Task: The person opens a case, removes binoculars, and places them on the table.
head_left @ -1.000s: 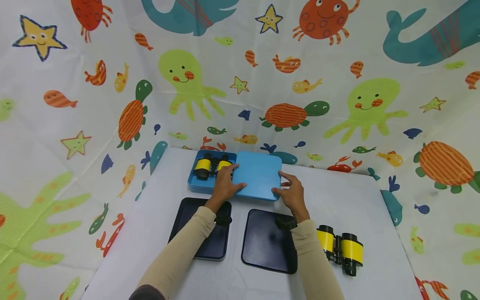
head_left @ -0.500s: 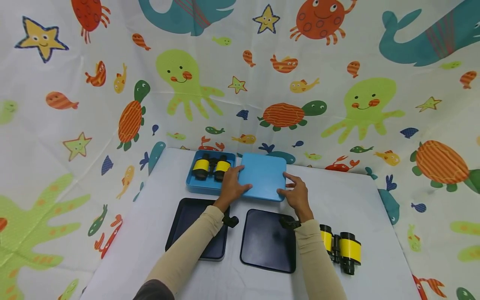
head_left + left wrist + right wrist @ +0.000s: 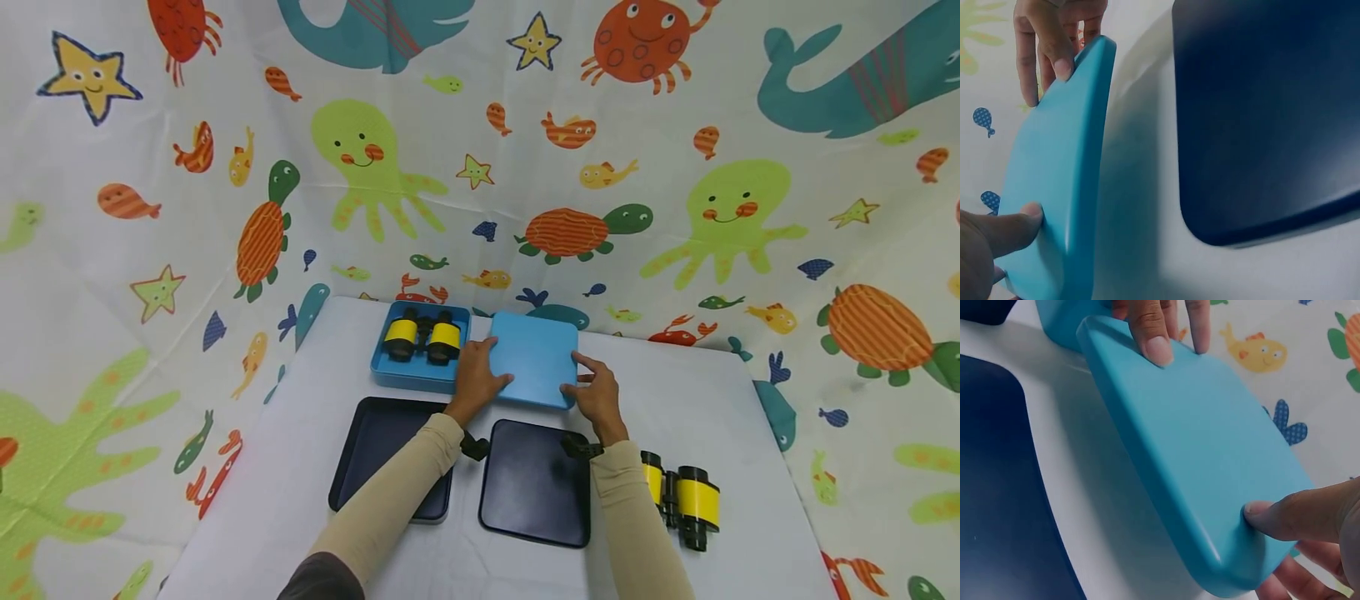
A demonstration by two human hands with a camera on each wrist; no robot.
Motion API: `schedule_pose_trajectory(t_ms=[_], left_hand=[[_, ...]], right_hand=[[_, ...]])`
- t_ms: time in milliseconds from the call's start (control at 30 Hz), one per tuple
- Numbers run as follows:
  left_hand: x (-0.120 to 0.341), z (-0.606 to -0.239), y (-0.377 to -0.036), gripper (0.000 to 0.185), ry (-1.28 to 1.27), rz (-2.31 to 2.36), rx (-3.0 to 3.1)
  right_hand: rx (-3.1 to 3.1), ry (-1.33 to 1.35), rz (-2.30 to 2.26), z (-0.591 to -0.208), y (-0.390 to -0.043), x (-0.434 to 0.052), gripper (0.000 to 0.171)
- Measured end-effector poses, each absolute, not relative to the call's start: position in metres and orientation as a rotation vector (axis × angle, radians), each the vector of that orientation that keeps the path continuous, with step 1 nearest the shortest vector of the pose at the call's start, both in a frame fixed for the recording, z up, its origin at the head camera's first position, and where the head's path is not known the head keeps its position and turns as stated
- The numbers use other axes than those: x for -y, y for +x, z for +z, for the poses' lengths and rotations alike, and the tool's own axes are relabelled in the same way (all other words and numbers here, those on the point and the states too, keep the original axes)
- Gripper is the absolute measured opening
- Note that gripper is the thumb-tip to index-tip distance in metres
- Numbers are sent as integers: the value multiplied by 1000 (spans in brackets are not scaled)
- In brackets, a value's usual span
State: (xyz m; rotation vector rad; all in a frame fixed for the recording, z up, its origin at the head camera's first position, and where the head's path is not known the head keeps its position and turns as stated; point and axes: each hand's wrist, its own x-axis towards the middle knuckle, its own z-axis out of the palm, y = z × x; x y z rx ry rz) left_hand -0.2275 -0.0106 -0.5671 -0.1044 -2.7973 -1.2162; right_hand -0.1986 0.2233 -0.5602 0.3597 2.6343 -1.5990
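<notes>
Both hands — left hand [image 3: 477, 377] and right hand [image 3: 596, 393] — pinch opposite edges of the blue tin lid [image 3: 534, 360], lifted clear near the table's [image 3: 705, 392] far edge, just beside the open blue tin [image 3: 390, 375] holding 1 pair of yellow-and-black binoculars [image 3: 422, 336].

A white-topped desk [image 3: 697, 392] carries everything. At about 11 o'clock lies an open light-blue rectangular tin [image 3: 414, 375]. Toward 6 o'clock lie two dark navy items side by side: a shallow rectangular tin [image 3: 375, 450] on the left and a flat lid [image 3: 534, 483] just right of it. At 4 o'clock lies a pair of black-and-yellow toy binoculars [image 3: 686, 497].
</notes>
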Motion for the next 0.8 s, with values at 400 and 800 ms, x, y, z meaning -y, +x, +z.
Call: schedule_pose_trajectory(t_ms=[400, 800], left_hand=[[-1, -577, -226, 79, -102, -1196, 2822], [-6, -587, -231, 78, -70, -1151, 2879]], right_hand=[[-2629, 378, -1566, -564, -198, -232, 75], [-2652, 376, -1501, -577, -204, -234, 74]])
